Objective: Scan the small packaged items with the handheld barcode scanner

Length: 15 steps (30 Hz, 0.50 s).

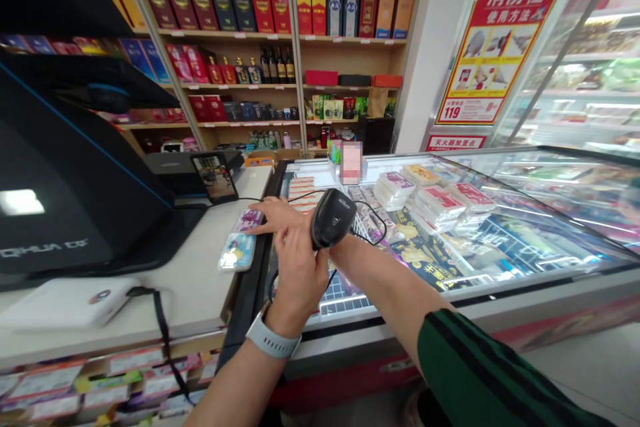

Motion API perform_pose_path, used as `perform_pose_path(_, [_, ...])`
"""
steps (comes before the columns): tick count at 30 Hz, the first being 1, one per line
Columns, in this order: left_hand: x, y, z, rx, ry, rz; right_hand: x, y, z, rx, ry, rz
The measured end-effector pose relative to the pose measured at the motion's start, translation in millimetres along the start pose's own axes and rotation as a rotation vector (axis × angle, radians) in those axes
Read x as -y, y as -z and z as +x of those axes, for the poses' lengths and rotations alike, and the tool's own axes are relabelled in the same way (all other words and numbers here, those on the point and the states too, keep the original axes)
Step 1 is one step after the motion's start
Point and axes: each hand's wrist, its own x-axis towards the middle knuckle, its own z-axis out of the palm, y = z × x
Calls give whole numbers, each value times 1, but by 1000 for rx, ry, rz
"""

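Observation:
My left hand (299, 270), with a pale-banded watch (274, 335) at its wrist, is closed around the handle of a black barcode scanner (334, 217). My right arm, in a green sleeve, crosses behind the left hand toward the counter. At its end my right hand (281, 215) has its fingers apart, and the fingertips touch the edge of a small purple packet (249, 220) lying on the counter. Just nearer to me lies a light blue packet (236, 252). The left hand hides part of the right wrist. A black cable runs from behind the scanner.
A glass-topped freezer (430, 260) holds stacks of white-wrapped packs (440, 203) on its top. On the counter (200, 260) stand a black till screen (65, 167), a phone (214, 177) and a white box-shaped device (65, 300). Shelves (230, 33) of boxes and bottles line the back.

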Motion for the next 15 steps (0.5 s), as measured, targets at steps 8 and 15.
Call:
perform_pose_path(8, [-1,1,1,6,-11,-8,25,17,-3,-24,-74,-97])
perform_pose_path(15, [1,-1,0,5,-25,16,49,36,-21,-47,-82,-97])
